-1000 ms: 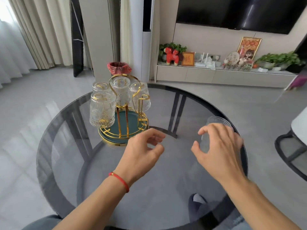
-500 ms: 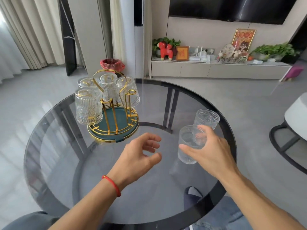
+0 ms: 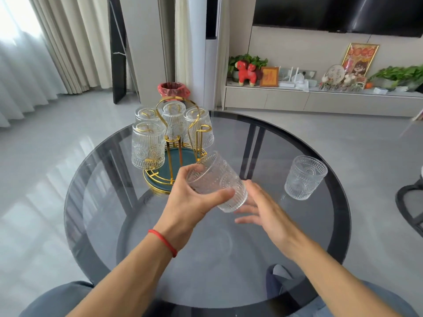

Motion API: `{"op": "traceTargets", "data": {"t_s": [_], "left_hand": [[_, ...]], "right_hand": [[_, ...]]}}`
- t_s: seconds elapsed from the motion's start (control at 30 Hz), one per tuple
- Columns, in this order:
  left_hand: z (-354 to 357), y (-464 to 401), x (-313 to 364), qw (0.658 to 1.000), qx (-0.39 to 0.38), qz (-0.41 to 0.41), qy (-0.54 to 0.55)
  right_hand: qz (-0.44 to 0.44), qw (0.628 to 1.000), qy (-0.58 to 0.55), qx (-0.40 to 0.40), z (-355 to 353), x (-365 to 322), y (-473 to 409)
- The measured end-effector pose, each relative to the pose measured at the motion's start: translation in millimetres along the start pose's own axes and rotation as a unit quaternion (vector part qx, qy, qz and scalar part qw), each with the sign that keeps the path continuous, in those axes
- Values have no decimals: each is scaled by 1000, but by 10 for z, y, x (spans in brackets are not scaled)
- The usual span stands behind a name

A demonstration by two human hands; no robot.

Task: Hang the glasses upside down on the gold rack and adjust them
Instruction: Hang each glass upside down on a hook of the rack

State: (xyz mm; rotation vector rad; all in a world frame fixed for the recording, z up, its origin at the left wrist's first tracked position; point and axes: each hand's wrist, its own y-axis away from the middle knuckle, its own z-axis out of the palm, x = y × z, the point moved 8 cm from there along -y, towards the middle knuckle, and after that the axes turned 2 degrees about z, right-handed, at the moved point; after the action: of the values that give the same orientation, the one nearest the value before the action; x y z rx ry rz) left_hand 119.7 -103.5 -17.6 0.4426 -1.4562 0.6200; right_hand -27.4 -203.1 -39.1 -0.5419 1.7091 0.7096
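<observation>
The gold rack (image 3: 196, 133) with a teal base stands at the table's far left and carries several clear ribbed glasses (image 3: 148, 145) upside down on its prongs; one prong at the near right is bare. My left hand (image 3: 190, 204) grips a tilted ribbed glass (image 3: 217, 181) just in front of the rack, its mouth toward the lower right. Right beside that glass, my right hand (image 3: 263, 211) is spread with fingers apart, holding nothing. Another glass (image 3: 305, 177) stands upright on the table to the right.
A round dark glass table (image 3: 229, 259) with a black rim fills the middle. A red-lined bin (image 3: 174, 89) stands on the floor behind the rack. A black chair (image 3: 409, 202) edges in at the right. My knees show under the near rim.
The glass passed from my right hand to my left hand and moved left toward the rack, tilting over. My right hand let go and spread its fingers.
</observation>
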Motion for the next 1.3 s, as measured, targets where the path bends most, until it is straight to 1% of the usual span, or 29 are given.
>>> {"op": "traceTargets", "data": {"t_s": [0.07,0.17,0.23,0.3,0.37,0.4,0.43,0.47,0.5,0.53,0.57,0.6,0.67,0.77,0.87,0.97,1.1,1.3], "left_hand": [[-24,-7,-9,1000,-3,-15,26],[-6,25,-36,999,-7,-20,47],[-18,33,-41,1000,0,-18,17],[-50,16,-59,999,-1,-30,-45],[-48,0,-85,994,-36,-55,-91],[-55,-11,-89,986,-57,-57,-144],[-84,-36,-86,968,-70,-46,-237],[-122,-71,-68,934,-76,-22,-347],[-139,-96,-38,888,-83,11,-452],[-143,-116,-26,841,-93,34,-532],[-144,-136,-47,805,-109,38,-581],[-144,-153,-83,783,-128,30,-608],[-157,-182,-168,766,-166,2,-622],[-163,-223,-245,742,-205,-10,-638],[-183,-248,-287,732,-220,-14,-645],[-203,-263,-294,736,-229,-14,-636],[-237,-321,-249,755,-217,1,-619],[-232,-355,-241,751,-219,1,-623]], "right_hand": [[41,996,-80,-31,177,68,-24],[31,982,-180,-48,318,-6,-42],[8,974,-225,-36,328,-70,-65],[-36,972,-230,-7,275,-127,-97],[-70,973,-211,56,151,-176,-123],[-85,973,-194,95,68,-213,-135],[-97,971,-170,135,-23,-260,-142],[-106,969,-138,175,-125,-324,-151],[-116,965,-103,209,-225,-398,-165],[-127,962,-70,233,-313,-491,-182],[-143,957,-41,248,-382,-603,-206],[-163,953,-19,256,-430,-733,-236],[-205,940,13,271,-469,-1017,-307],[-245,926,62,280,-397,-1401,-456],[-262,919,128,265,-245,-1636,-606],[-275,912,183,244,-93,-1719,-704],[-274,908,225,223,89,-1661,-839],[-267,904,279,184,354,-1466,-995]]}}
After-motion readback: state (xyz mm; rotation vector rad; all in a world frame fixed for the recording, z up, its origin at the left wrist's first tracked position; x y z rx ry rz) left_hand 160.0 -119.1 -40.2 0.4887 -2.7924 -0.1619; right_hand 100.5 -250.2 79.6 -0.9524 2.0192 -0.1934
